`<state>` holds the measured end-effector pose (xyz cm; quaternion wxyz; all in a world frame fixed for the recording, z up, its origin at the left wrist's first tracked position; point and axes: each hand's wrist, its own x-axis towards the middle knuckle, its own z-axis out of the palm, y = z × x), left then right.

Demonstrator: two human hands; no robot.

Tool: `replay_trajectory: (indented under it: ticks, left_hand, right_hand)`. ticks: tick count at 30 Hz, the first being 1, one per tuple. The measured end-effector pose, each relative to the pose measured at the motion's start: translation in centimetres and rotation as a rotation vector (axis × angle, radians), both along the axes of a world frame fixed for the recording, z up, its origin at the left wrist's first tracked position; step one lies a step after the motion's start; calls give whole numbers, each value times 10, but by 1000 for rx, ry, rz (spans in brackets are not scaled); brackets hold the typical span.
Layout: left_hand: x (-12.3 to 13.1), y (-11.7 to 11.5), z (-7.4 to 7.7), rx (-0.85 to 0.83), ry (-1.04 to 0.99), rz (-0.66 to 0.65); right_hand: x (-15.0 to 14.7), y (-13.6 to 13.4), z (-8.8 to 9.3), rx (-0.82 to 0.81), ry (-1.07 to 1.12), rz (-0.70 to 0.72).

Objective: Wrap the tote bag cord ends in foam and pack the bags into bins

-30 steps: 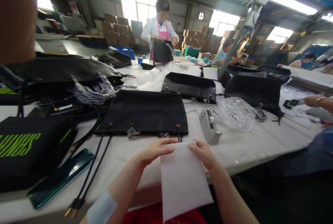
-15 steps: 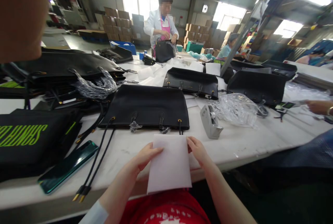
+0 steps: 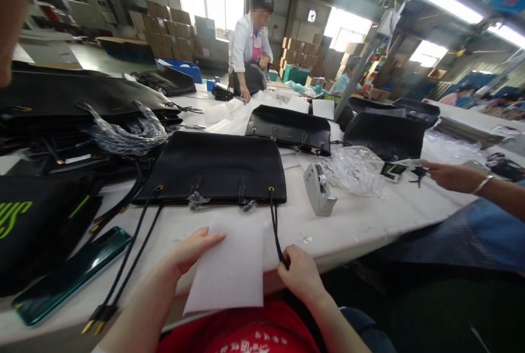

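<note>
My left hand (image 3: 197, 249) is closed on a white folded sheet (image 3: 229, 265), thumb lying over its top left part. The sheet hangs over the table's front edge, above my red apron. My right hand (image 3: 301, 273) is closed around the black cords (image 3: 275, 230) that come from the right eyelet of a black handbag (image 3: 221, 164). This bag lies flat in front of me, its two handle ends wrapped in clear plastic. From its left eyelet, two more cords (image 3: 131, 265) with gold tips run down to the table edge.
A green phone (image 3: 74, 276) and black dust bags (image 3: 36, 216) lie at left, below stacked black bags (image 3: 74, 93). A tape dispenser (image 3: 319, 189) and crumpled plastic (image 3: 353, 169) are at right. A co-worker's hand (image 3: 451, 177) holds a tag there; another person (image 3: 251, 41) stands across the table.
My right hand has let go of the sheet and taken hold of the bag's right cords. My left hand keeps the sheet. The view has shifted to the right.
</note>
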<state>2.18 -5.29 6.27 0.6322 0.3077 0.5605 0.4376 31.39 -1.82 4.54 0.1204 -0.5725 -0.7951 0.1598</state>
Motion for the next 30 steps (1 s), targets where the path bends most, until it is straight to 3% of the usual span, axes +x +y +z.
replay_trajectory:
  ticks: [5,9,17,25,30]
  left_hand:
    - [23,17,-7,14,-7,-88]
    - [47,39,-10,72,-5,-84]
    - [93,79,-9,-33,-286,44]
    - [106,77,-27,-104,-463,54]
    - [109,80,-30,-134,-431,180]
  right_hand:
    - [12,13,15,-413,542,-22]
    - [12,9,29,-405,807,-2]
    - [11,-3,30,-278,616,55]
    - [12,-10,21,-375,595,7]
    - [6,-13,23,-227,489,48]
